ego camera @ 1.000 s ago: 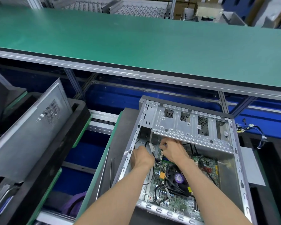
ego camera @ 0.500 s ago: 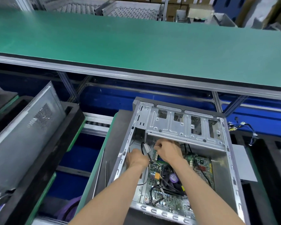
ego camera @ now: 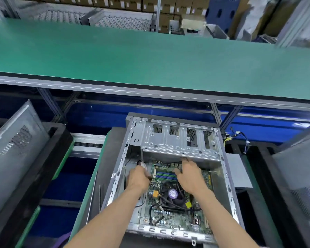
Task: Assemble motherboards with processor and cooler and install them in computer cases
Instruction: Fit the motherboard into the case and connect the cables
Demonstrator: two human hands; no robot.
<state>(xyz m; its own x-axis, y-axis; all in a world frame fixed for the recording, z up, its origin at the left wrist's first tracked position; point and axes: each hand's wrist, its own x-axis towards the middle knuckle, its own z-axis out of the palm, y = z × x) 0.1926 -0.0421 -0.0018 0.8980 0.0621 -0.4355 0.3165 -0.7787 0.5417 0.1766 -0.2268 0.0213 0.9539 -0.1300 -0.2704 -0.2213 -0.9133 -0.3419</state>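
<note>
An open grey computer case (ego camera: 227, 178) lies flat in front of me with a green motherboard (ego camera: 170, 221) inside. A black cooler fan (ego camera: 172, 193) with a purple centre sits on the board. My left hand (ego camera: 139, 179) is inside the case at the board's left edge, fingers closed around a pale cable connector (ego camera: 143, 165). My right hand (ego camera: 191, 173) rests with spread fingers over the blue memory slots (ego camera: 164, 175), just under the drive cage (ego camera: 179, 140). Nothing shows in the right hand.
A green conveyor table (ego camera: 150, 56) runs across behind the case. Grey case side panels lean at left (ego camera: 13, 153) and right (ego camera: 301, 172) in black foam trays. A loose cable bundle (ego camera: 240, 138) hangs at the right. Metal rods (ego camera: 92, 194) lie left of the case.
My right hand has opened and shifted right, off the cable, onto the board near the memory slots. My left hand stays at the left edge with the connector. The view tilted up slightly.
</note>
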